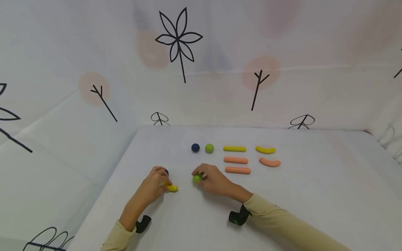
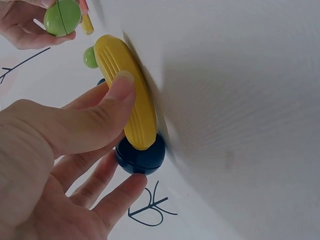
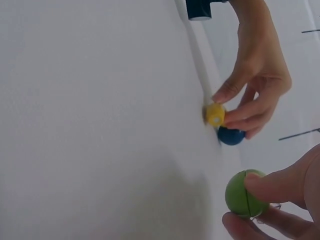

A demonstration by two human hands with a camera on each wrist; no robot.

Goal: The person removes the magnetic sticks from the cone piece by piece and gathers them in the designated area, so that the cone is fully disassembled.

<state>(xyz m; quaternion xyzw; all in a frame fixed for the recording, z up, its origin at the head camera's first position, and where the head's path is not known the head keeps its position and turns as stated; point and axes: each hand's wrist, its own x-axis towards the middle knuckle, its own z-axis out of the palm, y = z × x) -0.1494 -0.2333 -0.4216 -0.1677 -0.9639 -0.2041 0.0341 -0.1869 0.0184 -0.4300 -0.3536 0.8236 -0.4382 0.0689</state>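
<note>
My left hand (image 1: 151,186) pinches a yellow, slightly curved, ridged piece (image 2: 142,112) between thumb and fingers, low over the white table. Just beyond that piece, a dark blue ball (image 2: 142,161) with a seam sits by the same hand's other fingers; in the head view the hand hides most of it. To the right, my right hand (image 1: 216,179) grips a green ball (image 3: 236,196) between thumb and fingertips. A seam runs round this ball. Whether the green ball touches the table cannot be told.
Farther back lie a dark blue ball (image 1: 195,147), a green ball (image 1: 209,148), a straight yellow stick (image 1: 234,149), a curved yellow piece (image 1: 265,150), two straight orange sticks (image 1: 236,160) and a curved orange piece (image 1: 269,163). A printed cloth wall (image 1: 213,97) rises behind the table.
</note>
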